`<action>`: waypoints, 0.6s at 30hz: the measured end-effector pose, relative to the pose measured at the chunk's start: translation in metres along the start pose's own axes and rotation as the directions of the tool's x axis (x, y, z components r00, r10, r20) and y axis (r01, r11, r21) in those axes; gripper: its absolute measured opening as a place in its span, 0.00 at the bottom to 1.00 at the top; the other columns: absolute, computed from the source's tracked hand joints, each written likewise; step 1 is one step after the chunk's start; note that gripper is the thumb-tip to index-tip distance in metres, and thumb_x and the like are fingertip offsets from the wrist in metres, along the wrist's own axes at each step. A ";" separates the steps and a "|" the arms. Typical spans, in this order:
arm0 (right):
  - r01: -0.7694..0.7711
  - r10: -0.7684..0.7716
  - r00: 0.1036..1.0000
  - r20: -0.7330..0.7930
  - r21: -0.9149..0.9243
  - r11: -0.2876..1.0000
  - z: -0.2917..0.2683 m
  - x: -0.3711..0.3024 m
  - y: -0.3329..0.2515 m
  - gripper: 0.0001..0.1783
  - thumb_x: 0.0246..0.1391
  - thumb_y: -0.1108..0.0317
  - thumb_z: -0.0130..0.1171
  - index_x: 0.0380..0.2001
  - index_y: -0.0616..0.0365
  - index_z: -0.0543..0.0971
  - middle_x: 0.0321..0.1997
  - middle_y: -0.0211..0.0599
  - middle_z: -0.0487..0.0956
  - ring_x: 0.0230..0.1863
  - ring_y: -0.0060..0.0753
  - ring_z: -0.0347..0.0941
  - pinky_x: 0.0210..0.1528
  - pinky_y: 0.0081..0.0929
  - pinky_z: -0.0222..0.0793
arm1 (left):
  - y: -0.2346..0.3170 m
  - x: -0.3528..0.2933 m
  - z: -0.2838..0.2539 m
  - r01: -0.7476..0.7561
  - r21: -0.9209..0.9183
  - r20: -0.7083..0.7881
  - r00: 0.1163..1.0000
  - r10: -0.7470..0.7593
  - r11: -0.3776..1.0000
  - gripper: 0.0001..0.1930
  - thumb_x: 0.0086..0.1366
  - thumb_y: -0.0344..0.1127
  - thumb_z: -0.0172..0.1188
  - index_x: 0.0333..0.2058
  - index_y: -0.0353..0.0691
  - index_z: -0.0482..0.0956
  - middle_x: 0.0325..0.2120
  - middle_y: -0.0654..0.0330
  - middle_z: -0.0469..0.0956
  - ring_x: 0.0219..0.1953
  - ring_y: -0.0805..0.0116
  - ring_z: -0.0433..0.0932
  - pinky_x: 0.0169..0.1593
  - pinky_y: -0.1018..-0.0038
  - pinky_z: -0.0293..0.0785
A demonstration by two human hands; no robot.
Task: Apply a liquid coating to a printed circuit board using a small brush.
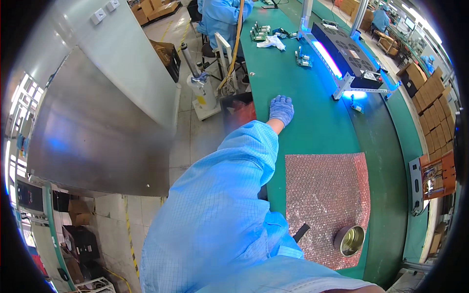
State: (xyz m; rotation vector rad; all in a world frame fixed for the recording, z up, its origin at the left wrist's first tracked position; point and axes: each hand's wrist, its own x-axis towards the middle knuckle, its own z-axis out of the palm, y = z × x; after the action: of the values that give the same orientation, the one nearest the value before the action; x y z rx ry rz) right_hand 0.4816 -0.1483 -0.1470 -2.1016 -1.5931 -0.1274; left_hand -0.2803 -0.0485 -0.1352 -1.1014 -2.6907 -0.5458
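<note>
My left hand [282, 108], in a bluish glove, rests on the green mat [312, 132] near the bench's left edge. Its fingers look curled down, and whatever lies under the palm is hidden. A light-blue checked sleeve covers the arm. Nearer me, a sheet of pink bubble wrap [327, 195] lies on the mat, apart from the hand. On its near right part stands a round metal tin [350, 240] with something yellowish inside. A black strip-like thing [301, 232] pokes out beside my sleeve, its other end covered. My right hand is out of view.
A black fan unit [346, 51] on a metal frame glows blue-violet over the bench's far right. Several green circuit boards [261, 32] and a white cloth [271, 42] lie beyond my hand. A grey metal cabinet [97, 122] stands left. A person in blue [220, 19] sits far ahead.
</note>
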 end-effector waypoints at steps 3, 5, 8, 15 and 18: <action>0.038 -0.038 0.999 0.016 0.019 0.999 0.003 0.001 0.005 0.27 0.48 0.68 0.54 0.48 0.79 0.64 0.33 0.66 0.75 0.34 0.63 0.73 0.39 0.47 0.68 | 0.000 0.000 -0.001 -0.003 0.004 0.005 1.000 0.003 1.000 0.19 0.63 0.43 0.46 0.49 0.42 0.70 0.51 0.51 0.69 0.57 0.54 0.65 0.60 0.57 0.56; 0.069 -0.069 0.998 -0.013 0.002 0.998 0.004 0.002 0.010 0.25 0.48 0.68 0.54 0.46 0.78 0.66 0.33 0.66 0.75 0.33 0.63 0.73 0.39 0.47 0.68 | 0.000 0.000 -0.001 -0.002 0.003 0.006 1.000 0.002 1.000 0.19 0.62 0.43 0.46 0.49 0.42 0.70 0.51 0.51 0.69 0.57 0.55 0.65 0.59 0.57 0.56; 0.104 -0.102 0.994 0.029 -0.041 0.994 0.005 0.003 0.016 0.29 0.48 0.68 0.54 0.49 0.79 0.63 0.33 0.65 0.75 0.33 0.62 0.73 0.38 0.47 0.68 | 0.000 0.000 -0.001 -0.007 0.006 0.012 1.000 0.007 1.000 0.19 0.62 0.43 0.46 0.49 0.42 0.70 0.51 0.51 0.69 0.57 0.55 0.65 0.59 0.57 0.56; 0.105 -0.105 0.994 -0.005 -0.002 0.994 0.002 0.002 0.005 0.38 0.47 0.69 0.54 0.57 0.80 0.53 0.33 0.63 0.75 0.33 0.60 0.73 0.38 0.45 0.68 | 0.000 0.000 0.000 -0.002 0.000 -0.001 1.000 0.002 1.000 0.19 0.62 0.43 0.46 0.49 0.42 0.70 0.52 0.51 0.69 0.58 0.54 0.64 0.60 0.57 0.56; 0.098 -0.097 0.994 -0.043 0.031 0.995 0.000 0.000 0.001 0.42 0.47 0.70 0.54 0.60 0.80 0.48 0.33 0.62 0.75 0.32 0.60 0.73 0.38 0.44 0.68 | -0.001 0.001 0.001 -0.006 -0.004 0.008 1.000 0.006 1.000 0.19 0.63 0.44 0.46 0.49 0.42 0.70 0.52 0.50 0.69 0.58 0.54 0.64 0.60 0.57 0.55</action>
State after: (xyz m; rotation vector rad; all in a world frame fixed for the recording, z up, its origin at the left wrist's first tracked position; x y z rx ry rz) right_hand 0.4828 -0.1490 -0.1473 -1.9840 -1.6625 -0.1749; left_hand -0.2814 -0.0481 -0.1360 -1.1144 -2.6940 -0.5474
